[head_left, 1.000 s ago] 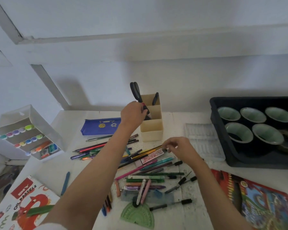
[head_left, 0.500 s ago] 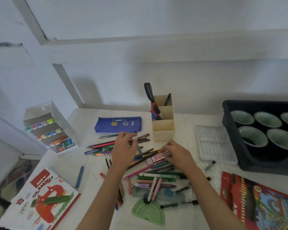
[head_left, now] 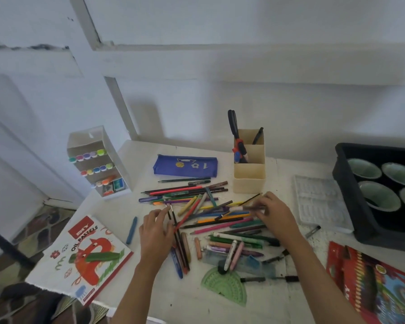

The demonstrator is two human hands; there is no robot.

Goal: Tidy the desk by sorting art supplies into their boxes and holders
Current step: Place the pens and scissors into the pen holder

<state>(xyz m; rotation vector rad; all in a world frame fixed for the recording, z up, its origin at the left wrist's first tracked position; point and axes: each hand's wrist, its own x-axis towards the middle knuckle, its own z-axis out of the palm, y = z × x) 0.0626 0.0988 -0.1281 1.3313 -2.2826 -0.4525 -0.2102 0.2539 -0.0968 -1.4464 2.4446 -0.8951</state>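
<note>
right hand pinches thin dark pencil atop loose coloured-pencil pile. left hand, fingers relaxed, touches two slim black pencils. beige plastic divided holder just beyond right hand; white "oil pastels" box outboard of left.
</note>
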